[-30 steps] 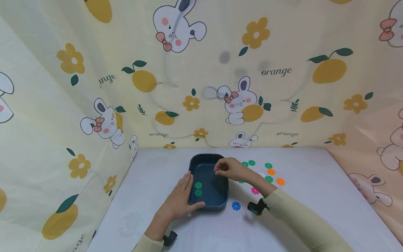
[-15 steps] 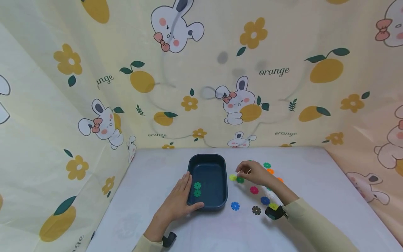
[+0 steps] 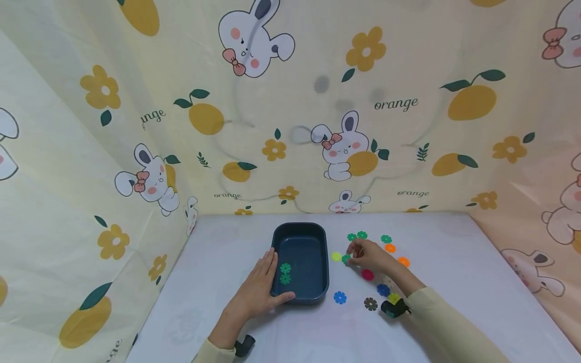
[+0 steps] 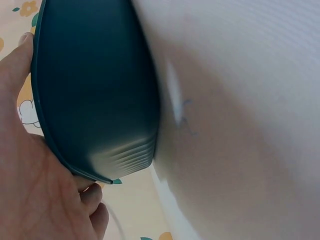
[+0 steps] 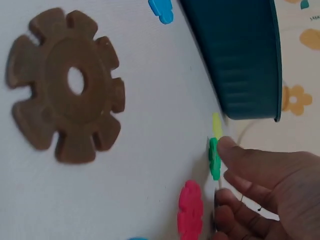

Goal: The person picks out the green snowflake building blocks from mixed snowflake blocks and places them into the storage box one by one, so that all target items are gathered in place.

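A dark blue rectangular bin stands on the white table, with two green flower-shaped discs inside at its left. My left hand rests against it, straight fingers along the left rim and thumb over the near rim. In the left wrist view the bin's wall fills much of the picture beside that hand. Right of the bin, my right hand is low over a green flower disc, thumb tip at its edge and the other fingers bent, with a gap between thumb and fingers. A yellow disc lies beside the green one.
Several more flower discs lie to the right: pink, orange, green, dark blue and brown. One blue disc is close to the bin's near right corner. A printed curtain hangs behind the table.
My right hand has gone from above the bin to the discs on its right, then lowered to the green disc. My left hand and the bin stay in place.
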Motion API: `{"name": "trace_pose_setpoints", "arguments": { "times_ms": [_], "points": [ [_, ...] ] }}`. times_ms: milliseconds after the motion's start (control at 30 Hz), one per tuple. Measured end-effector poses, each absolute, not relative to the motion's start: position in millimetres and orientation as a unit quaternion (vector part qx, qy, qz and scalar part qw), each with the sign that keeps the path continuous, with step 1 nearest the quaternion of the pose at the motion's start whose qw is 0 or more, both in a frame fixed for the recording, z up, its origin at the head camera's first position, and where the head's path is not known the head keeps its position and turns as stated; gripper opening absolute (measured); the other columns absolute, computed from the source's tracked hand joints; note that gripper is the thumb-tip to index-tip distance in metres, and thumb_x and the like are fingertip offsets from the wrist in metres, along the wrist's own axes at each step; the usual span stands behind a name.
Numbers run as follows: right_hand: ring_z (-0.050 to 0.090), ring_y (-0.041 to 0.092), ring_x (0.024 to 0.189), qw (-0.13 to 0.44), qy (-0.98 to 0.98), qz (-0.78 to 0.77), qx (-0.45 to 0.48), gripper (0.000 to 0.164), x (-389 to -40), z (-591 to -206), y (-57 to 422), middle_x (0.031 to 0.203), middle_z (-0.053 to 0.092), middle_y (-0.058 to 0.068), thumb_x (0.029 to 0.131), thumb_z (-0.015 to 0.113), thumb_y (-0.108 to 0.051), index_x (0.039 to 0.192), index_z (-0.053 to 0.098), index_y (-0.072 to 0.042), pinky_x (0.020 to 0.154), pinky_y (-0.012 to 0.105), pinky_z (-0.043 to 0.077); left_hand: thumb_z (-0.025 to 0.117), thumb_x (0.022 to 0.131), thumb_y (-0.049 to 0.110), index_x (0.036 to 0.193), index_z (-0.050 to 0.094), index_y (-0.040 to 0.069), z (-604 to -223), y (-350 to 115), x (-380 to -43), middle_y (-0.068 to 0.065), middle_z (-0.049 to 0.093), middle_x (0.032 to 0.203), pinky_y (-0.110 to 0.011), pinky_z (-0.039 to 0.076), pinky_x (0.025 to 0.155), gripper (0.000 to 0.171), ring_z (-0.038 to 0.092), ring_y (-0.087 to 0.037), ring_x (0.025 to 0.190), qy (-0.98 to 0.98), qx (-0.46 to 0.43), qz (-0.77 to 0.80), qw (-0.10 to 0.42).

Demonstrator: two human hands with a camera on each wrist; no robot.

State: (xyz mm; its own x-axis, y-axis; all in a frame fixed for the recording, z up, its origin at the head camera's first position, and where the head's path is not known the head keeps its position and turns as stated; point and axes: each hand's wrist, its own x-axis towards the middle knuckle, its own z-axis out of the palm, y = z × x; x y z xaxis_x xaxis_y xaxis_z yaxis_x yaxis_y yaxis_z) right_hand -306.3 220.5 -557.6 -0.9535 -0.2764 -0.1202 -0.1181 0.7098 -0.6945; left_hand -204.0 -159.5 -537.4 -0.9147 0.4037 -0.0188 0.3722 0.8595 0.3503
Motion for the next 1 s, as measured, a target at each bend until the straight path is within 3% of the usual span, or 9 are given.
{"name": "trace_pose_setpoints", "arguments": {
  "times_ms": [200, 433, 700, 1000],
  "points": [
    [0.058, 0.023, 0.092, 0.113, 0.927, -0.345, -0.096, 0.03, -308, -558, 216, 0.099, 0.063, 0.005, 0.089, 0.091, -0.023, 0.108, 0.07, -0.013, 0.081, 0.034, 0.056, 0.062, 0.094, 0.079, 0.173, 0.007, 0.006, -538, -159, -203, -0.006, -0.003, 0.182, -0.047, 0.012, 0.135, 0.12, 0.001, -0.024, 0.168, 0.963, 0.198, 0.176, 0.046],
    [0.057, 0.022, 0.091, 0.117, 0.923, -0.353, -0.096, 0.03, -302, -555, 213, 0.097, 0.062, 0.005, 0.091, 0.088, -0.014, 0.107, 0.063, -0.011, 0.08, 0.033, 0.055, 0.062, 0.094, 0.078, 0.173, 0.008, 0.006, -538, -159, -202, -0.006, -0.002, 0.182, -0.048, 0.012, 0.135, 0.12, 0.002, -0.025, 0.168, 0.964, 0.193, 0.177, 0.049],
    [0.058, 0.02, 0.087, 0.098, 0.92, -0.352, -0.144, 0.009, -301, -542, 218, 0.094, 0.065, 0.001, 0.1, 0.072, -0.004, 0.105, 0.069, -0.011, 0.079, 0.031, 0.056, 0.064, 0.094, 0.076, 0.173, 0.006, 0.006, -536, -159, -202, -0.007, -0.004, 0.182, -0.047, 0.012, 0.135, 0.12, 0.001, -0.024, 0.168, 0.962, 0.195, 0.181, 0.056],
    [0.066, 0.019, 0.084, 0.058, 0.885, -0.424, -0.185, 0.006, -307, -511, 204, 0.094, 0.072, 0.004, 0.099, 0.076, -0.004, 0.104, 0.075, -0.007, 0.076, 0.023, 0.06, 0.063, 0.094, 0.076, 0.172, 0.007, 0.004, -532, -159, -202, -0.009, -0.002, 0.182, -0.049, 0.014, 0.135, 0.12, 0.003, -0.026, 0.168, 0.962, 0.2, 0.178, 0.055]
  ]
}}
